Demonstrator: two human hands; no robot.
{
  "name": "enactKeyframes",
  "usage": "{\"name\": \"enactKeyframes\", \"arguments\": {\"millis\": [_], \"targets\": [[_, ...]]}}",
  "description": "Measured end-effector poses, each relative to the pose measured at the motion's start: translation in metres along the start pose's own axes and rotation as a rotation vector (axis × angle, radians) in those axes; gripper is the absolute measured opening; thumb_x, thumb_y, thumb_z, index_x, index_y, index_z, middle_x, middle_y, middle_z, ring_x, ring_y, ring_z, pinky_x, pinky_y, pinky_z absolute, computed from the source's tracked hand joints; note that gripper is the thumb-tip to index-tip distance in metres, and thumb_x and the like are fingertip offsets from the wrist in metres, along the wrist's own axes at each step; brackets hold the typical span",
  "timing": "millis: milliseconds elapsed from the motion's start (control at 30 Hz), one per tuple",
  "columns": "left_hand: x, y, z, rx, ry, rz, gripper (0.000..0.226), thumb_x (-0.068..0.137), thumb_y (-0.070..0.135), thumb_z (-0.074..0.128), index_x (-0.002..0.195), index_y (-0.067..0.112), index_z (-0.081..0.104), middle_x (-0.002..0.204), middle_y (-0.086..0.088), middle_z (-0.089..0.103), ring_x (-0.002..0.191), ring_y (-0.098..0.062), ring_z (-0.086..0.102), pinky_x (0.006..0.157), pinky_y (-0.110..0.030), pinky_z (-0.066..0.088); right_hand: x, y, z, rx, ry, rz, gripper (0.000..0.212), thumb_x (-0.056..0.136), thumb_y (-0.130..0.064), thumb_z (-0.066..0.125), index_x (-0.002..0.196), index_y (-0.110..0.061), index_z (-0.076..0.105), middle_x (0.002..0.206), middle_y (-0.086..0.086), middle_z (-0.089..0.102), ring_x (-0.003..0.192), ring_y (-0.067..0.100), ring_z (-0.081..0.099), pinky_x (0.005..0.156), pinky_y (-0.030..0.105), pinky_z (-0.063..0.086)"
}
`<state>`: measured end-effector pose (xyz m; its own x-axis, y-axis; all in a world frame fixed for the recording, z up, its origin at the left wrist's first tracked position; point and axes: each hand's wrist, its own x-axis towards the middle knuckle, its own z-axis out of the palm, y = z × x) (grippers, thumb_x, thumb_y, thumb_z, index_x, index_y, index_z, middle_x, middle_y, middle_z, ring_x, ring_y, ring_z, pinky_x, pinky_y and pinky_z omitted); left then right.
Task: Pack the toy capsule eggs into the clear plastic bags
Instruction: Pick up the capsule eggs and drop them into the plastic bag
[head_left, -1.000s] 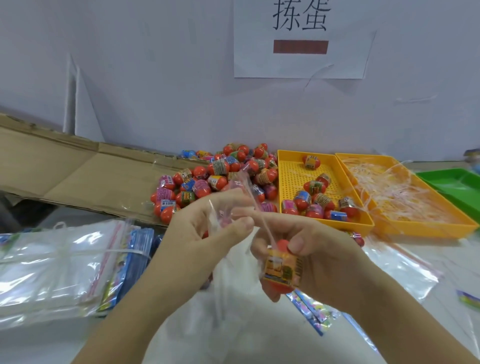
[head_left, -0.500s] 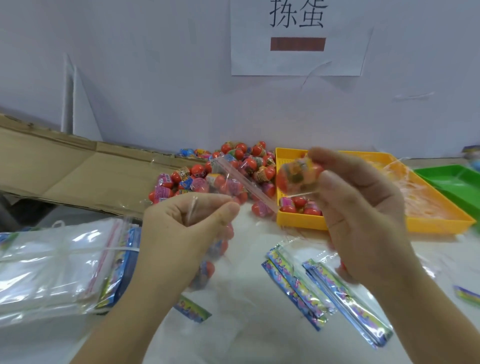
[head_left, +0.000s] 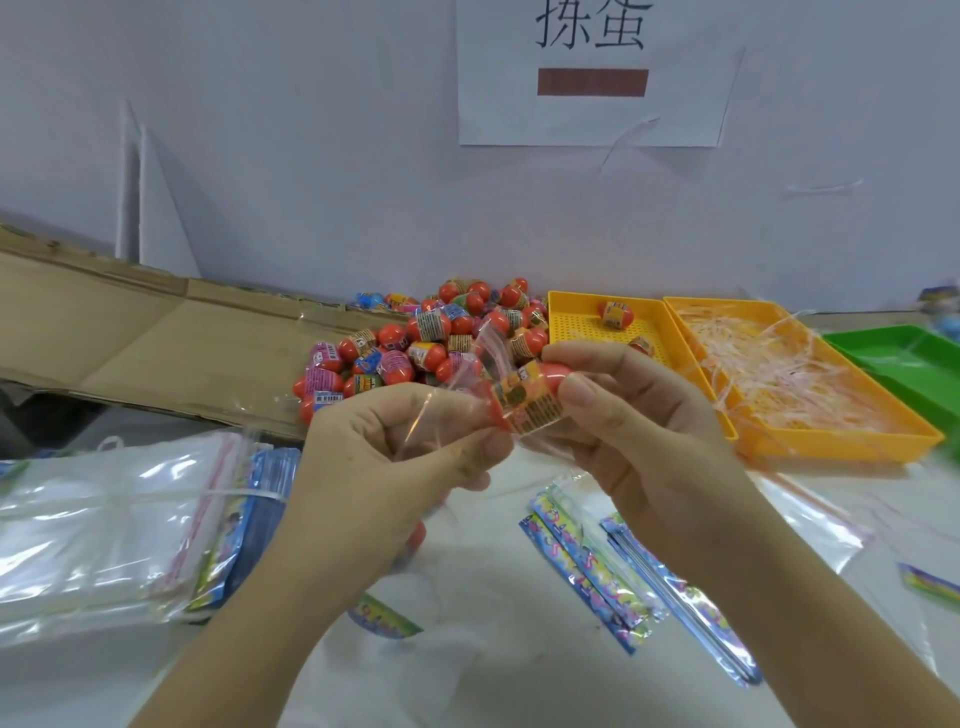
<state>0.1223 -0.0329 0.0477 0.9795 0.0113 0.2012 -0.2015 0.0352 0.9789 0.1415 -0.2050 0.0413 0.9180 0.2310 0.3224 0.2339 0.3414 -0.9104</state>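
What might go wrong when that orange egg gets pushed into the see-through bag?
The right hand only pinches the egg, so it might slip and drop. The clear bag held by the left hand looks thin and floppy. Its mouth may fold shut, so the egg could catch on the edge instead of going in.

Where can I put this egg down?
Bare spots: the cardboard left of the egg pile, the far end of the yellow tray, and the table nearer than the bag stack. Crowded: the pile, the strip tray, the sachets.
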Motion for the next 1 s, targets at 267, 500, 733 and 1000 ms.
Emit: {"name": "enactKeyframes", "arguments": {"millis": [267,500,733,1000], "targets": [[0.001,-0.001,0.0,-0.093,-0.1,-0.01,0.02,0.05,0.016,0.078,0.068,0.025,0.077,0.062,-0.004,0.072,0.051,-0.014,0.068,0.038,-0.014,0.044,-0.001,-0.003,0.0,-0.137,0.032,-0.023,0.027,0.065,-0.026,0.082,0.092,-0.025,0.076,0.089,0.005,0.074,0.076,0.02,0.069,0.066,0.029,0.056],[0.002,-0.005,-0.001,-0.075,-0.14,-0.012,0.021,0.054,0.012,0.078,0.075,0.019,0.075,0.069,-0.002,0.075,0.057,-0.008,0.07,0.042,-0.013,0.047,-0.004,-0.004,0.004,-0.261,0.083,-0.111,0.019,0.067,-0.025,0.076,0.085,-0.022,0.072,0.083,0.0,0.075,0.073,0.012,0.07,0.065,0.021,0.054],[0.0,-0.005,0.0,0.008,-0.137,0.041,0.02,0.056,0.016,0.08,0.075,0.024,0.075,0.061,0.006,0.071,0.051,0.0,0.065,0.038,-0.01,0.043,-0.01,0.007,0.01,-0.426,0.083,-0.156,0.016,0.074,-0.037,0.072,0.086,-0.027,0.071,0.089,-0.009,0.074,0.09,0.009,0.069,0.08,0.025,0.054],[0.0,-0.005,-0.007,0.074,-0.046,0.128,0.024,0.061,0.04,0.08,0.081,0.028,0.074,0.07,-0.009,0.071,0.059,-0.051,0.053,0.043,-0.063,0.045,-0.019,0.004,0.02,-0.851,0.013,-0.171,0.032,0.082,-0.065,0.041,0.11,-0.064,0.057,0.133,-0.037,0.032,0.133,-0.004,0.017,0.11,0.035,0.02]]}}
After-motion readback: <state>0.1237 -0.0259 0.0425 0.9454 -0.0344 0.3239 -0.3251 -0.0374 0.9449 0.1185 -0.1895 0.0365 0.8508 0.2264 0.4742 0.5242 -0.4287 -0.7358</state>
